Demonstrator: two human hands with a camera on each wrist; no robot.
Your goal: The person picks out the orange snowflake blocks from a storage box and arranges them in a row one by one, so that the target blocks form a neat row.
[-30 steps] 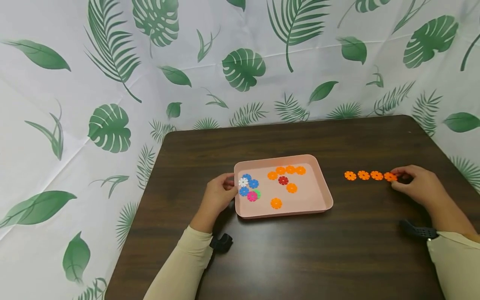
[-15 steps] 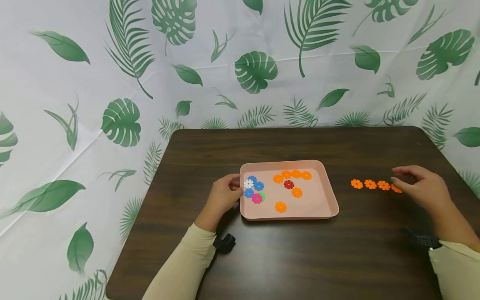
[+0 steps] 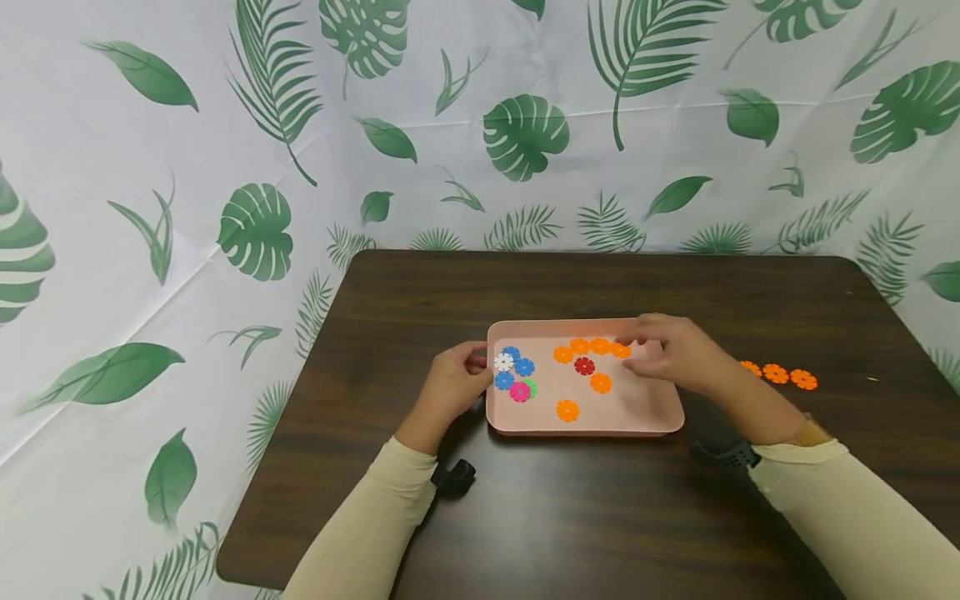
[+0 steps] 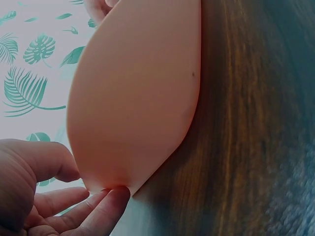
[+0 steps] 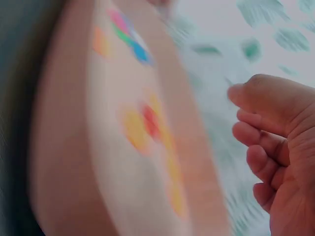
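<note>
A pink tray [image 3: 647, 410] holds several orange discs [image 3: 601, 383], a red disc [image 3: 584, 366] and, at its left end, blue [image 3: 524, 367], white [image 3: 503, 362], green and magenta [image 3: 520, 392] discs. My left hand [image 3: 447, 387] grips the tray's left end; the left wrist view has its thumb and fingers [image 4: 110, 209] on the tray wall [image 4: 138, 93]. Over the tray's right part is my right hand [image 3: 678, 354], fingertips close to the rightmost orange disc of the upper row. No disc shows between its loosely bent fingers in the right wrist view [image 5: 256, 132].
On the dark wooden table [image 3: 585, 508], right of the tray, orange discs [image 3: 776, 373] lie in a row, its left end partly behind my right forearm. A white cloth with green leaves [image 3: 450, 133] hangs behind the table.
My right hand has left the orange disc at the right end of the table row and moved left over the tray. My left hand keeps its grip on the tray.
</note>
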